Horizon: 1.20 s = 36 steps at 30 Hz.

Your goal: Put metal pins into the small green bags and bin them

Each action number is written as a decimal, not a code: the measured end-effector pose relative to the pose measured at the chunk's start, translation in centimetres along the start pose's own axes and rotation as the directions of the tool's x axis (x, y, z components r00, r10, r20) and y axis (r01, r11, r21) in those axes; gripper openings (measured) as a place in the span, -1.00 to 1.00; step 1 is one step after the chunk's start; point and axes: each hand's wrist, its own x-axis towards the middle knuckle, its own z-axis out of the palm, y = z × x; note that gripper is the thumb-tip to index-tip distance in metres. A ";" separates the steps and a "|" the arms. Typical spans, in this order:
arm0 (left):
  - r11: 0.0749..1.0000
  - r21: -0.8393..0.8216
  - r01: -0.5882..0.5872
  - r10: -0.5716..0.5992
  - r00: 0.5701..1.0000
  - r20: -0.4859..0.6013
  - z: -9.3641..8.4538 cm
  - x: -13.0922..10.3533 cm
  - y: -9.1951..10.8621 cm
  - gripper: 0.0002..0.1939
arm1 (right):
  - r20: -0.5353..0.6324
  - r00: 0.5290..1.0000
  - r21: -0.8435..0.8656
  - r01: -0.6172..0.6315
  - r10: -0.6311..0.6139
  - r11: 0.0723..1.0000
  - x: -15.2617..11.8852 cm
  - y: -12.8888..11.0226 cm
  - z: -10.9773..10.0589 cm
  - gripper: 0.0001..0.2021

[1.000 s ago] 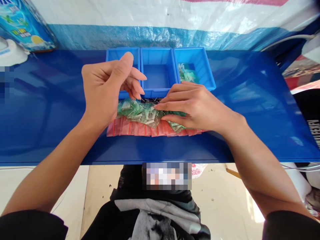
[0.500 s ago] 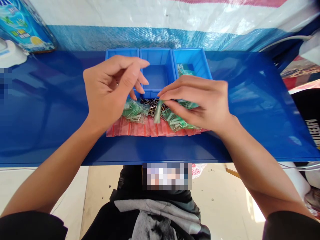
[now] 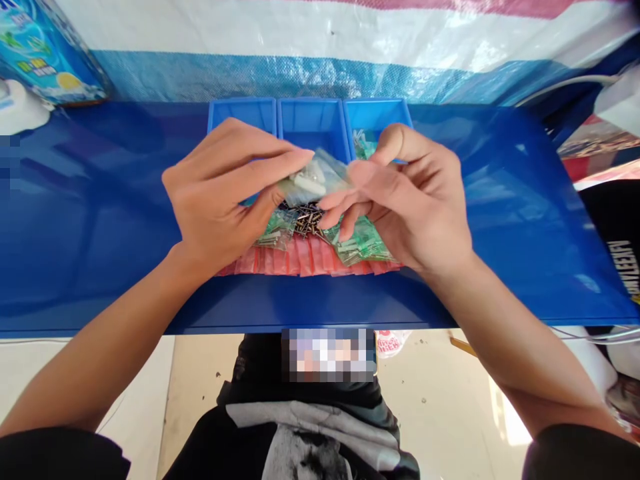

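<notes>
A small clear plastic bag [image 3: 320,175] with whitish pieces inside is stretched between my two hands above the table. My left hand [image 3: 225,193] pinches its left end between thumb and fingers. At the bag's other end, my right hand [image 3: 415,197] grips the edge with thumb and forefinger, its other fingers curled below. Under the hands lies a pile of small metal screws or pins [image 3: 307,220], too small to name surely. Greenish bags of white pieces [image 3: 365,241] flank the pile, partly covered by my hands. A row of red-edged plastic bags [image 3: 300,259] lies in front.
Three joined blue bins [image 3: 311,110] stand behind the hands; the right one holds more white pieces. A blue detergent bag [image 3: 47,57] and a white object [image 3: 23,110] are at the left back. The blue table [image 3: 310,303] has its front edge near my lap.
The small bag has been raised and turned flat. My left hand, holding nothing before, has closed on its left end, and my right hand has rotated with the bag.
</notes>
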 end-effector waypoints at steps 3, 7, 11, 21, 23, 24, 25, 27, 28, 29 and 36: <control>0.943 -0.293 0.158 -0.157 0.987 0.030 0.3 0.2 0.7 -0.94 | -0.010 0.953 -0.377 0.276 -0.302 0.884 -0.3 -1.3 -0.1 -0.93; 0.736 -0.600 0.314 -0.250 0.949 0.190 0.4 0.5 1.5 -0.96 | 0.212 0.872 -0.791 0.418 -0.442 0.447 -0.4 -2.3 -0.9 -0.85; 0.749 -0.558 0.357 -0.238 0.931 0.277 0.1 0.5 2.2 -0.67 | 0.253 0.708 -0.797 0.539 -0.660 0.272 -0.1 -1.6 -1.5 -0.74; 0.776 -0.473 0.417 -0.405 0.905 0.133 0.1 0.8 0.8 -0.50 | -0.182 0.916 -0.781 0.087 -0.359 0.619 3.0 -0.4 -7.4 -0.98; 0.768 -0.473 0.431 -0.419 0.898 0.138 0.1 0.9 0.5 -0.52 | -0.274 0.913 -0.748 -0.005 -0.302 0.664 3.4 0.2 -8.4 -0.85; 0.766 -0.468 0.440 -0.426 0.893 0.144 0.1 0.9 0.4 -0.53 | -0.310 0.907 -0.737 -0.040 -0.285 0.675 3.6 0.5 -8.7 -0.81; 0.765 -0.464 0.446 -0.430 0.891 0.147 0.0 0.9 0.3 -0.53 | -0.324 0.905 -0.750 -0.069 -0.274 0.658 3.7 0.8 -8.9 -0.81; 0.765 -0.460 0.451 -0.426 0.890 0.164 0.0 0.8 0.3 -0.52 | -0.303 0.917 -0.829 -0.120 -0.259 0.546 3.8 1.5 -9.0 -0.92; 0.765 -0.462 0.448 -0.418 0.892 0.173 -0.1 0.8 0.3 -0.52 | -0.281 0.925 -0.867 -0.130 -0.257 0.480 3.9 1.8 -9.1 -0.94; 0.768 -0.460 0.446 -0.410 0.894 0.182 -0.1 0.7 0.3 -0.52 | -0.252 0.935 -0.898 -0.130 -0.251 0.420 3.9 2.0 -9.2 -0.93; 0.808 -0.408 0.425 -0.378 0.905 0.194 -0.1 0.8 0.7 -0.54 | -0.019 0.971 -0.971 0.039 -0.238 0.237 3.3 1.6 -9.1 -0.68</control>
